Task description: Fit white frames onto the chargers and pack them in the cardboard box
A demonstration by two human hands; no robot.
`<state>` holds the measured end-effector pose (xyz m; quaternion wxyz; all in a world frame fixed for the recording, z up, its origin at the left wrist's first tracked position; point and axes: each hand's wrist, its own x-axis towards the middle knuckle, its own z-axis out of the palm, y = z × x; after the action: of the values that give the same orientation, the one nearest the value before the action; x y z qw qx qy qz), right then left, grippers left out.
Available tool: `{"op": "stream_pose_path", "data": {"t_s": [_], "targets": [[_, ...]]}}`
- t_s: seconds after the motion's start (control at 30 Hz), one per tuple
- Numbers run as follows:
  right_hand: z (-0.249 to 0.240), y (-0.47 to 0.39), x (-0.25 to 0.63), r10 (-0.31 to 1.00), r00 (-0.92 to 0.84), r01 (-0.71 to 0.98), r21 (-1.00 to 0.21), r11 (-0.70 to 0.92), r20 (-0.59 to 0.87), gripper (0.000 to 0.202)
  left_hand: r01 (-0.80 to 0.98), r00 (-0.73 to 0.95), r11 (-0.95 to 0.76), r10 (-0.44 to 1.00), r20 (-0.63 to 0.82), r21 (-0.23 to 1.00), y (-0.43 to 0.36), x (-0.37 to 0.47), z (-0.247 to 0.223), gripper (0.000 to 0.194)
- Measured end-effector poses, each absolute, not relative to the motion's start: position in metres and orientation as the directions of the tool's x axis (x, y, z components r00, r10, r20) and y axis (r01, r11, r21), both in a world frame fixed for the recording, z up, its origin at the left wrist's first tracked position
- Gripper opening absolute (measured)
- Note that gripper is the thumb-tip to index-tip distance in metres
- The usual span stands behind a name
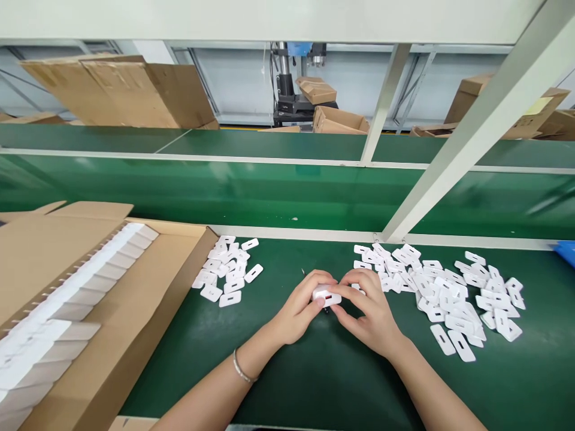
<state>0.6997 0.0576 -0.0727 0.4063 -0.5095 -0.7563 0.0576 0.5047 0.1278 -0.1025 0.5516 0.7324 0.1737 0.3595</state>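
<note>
Housing (326, 296), small, white and block-shaped, with rounded edges and a dark rectangular slot on the side facing the camera, is located at the near-centre of the tabletop (287, 359), between both hands. The left hand (308, 305) has its grip closed on the housing from the left; the right hand (366, 305) has its fingertips on the housing from the right. The tabletop is dark green. White slotted plates (449, 299) lie in a loose, overlapping spread to the right; a smaller plate group (229, 269) lies to the left, beside an open cardboard carton (148, 305) containing white dividers (76, 305). Beyond the pale frame rail (287, 233) is a glossy green panel (269, 191). Farther back are cardboard boxes (121, 90) and a black-and-blue machine (287, 90).
</note>
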Motion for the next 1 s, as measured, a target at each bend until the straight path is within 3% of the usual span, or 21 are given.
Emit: {"op": "stream_pose_path", "data": {"t_s": [0.23, 0.47, 0.7, 0.87, 1.0], "targets": [[-0.070, 0.056, 0.699, 0.817, -0.176, 0.718, -0.496, 0.488, 0.549, 0.030, -0.133, 0.678, -0.317, 0.662, 0.320, 0.939, 0.127, 0.505, -0.104, 0.039], [-0.072, 0.053, 0.691, 0.940, -0.074, 0.503, -0.802, 0.323, 0.332, 0.017, -0.111, 0.700, -0.282, 0.659, 0.276, 0.953, 0.123, 0.507, -0.104, 0.042], [-0.084, 0.056, 0.693, 0.953, 0.088, 0.437, -0.871, 0.225, 0.291, 0.026, -0.162, 0.671, -0.244, 0.683, 0.288, 0.956, 0.121, 0.505, -0.107, 0.043], [-0.088, 0.055, 0.691, 0.996, -0.033, 0.309, -0.947, 0.091, 0.085, 0.040, -0.239, 0.624, -0.300, 0.681, 0.383, 0.924, 0.119, 0.506, -0.106, 0.042], [-0.091, 0.055, 0.685, 0.993, -0.100, 0.176, -0.982, 0.072, 0.054, 0.046, -0.265, 0.614, -0.336, 0.664, 0.427, 0.904, 0.115, 0.507, -0.104, 0.041]]}}
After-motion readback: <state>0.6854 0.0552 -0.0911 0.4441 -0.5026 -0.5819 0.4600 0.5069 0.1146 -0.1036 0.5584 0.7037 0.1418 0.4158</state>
